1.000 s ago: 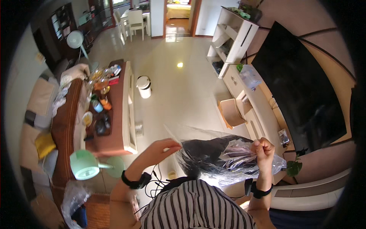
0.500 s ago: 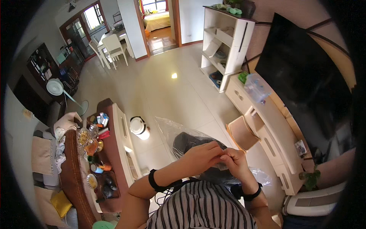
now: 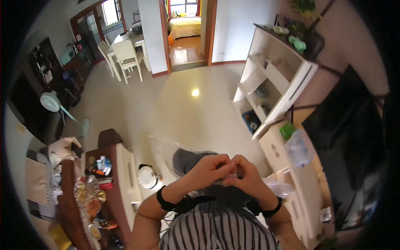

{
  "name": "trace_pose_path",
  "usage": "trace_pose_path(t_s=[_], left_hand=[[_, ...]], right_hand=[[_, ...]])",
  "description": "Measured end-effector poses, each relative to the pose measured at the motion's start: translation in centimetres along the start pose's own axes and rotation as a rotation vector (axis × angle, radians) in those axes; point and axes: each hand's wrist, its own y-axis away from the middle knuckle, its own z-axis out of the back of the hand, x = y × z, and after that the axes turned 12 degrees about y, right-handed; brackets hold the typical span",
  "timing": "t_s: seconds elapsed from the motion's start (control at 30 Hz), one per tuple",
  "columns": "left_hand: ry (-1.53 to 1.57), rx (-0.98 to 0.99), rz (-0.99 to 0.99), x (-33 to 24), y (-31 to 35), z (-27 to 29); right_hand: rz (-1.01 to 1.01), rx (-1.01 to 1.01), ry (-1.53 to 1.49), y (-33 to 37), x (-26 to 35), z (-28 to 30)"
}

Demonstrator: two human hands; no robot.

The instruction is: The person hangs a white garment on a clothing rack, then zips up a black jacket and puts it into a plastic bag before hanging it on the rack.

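Note:
A clear plastic bag with a dark grey thing inside hangs in front of my striped shirt. What the grey thing is cannot be made out; it looks soft and rounded. My left hand is closed in a pinch on the bag's plastic. Close against it, my right hand also pinches the plastic, its fingertips nearly meeting the left ones. The exact grip is partly hidden behind the fingers. More crumpled plastic shows beyond my right wrist. Dark bands circle both wrists.
To the left stands a low table covered with bottles and small items, a white thermos jug beside it on the floor. A white shelf unit and a low cabinet line the right wall. A fan stands far left.
My head view has shifted, so the room sits lower and more of the far side shows. Both hands stay together at the bag; the right hand's fingers have turned more upward.

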Motion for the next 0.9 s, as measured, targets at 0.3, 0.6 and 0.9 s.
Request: trace_pose_path(t_s=[0.3, 0.6, 0.9], left_hand=[[-0.141, 0.025, 0.023, -3.7, -21.4, 17.0], [-0.288, -0.183, -0.001, -5.8, -41.0, 36.1], [-0.133, -0.539, -0.134, -10.6, -57.8, 54.8]], right_hand=[[-0.195, -0.017, 0.681, -20.3, -11.2, 7.3], [0.132, -0.159, 0.872, -48.5, -24.8, 14.1], [0.361, -0.073, 0.797, -79.0, -30.7, 17.8]])
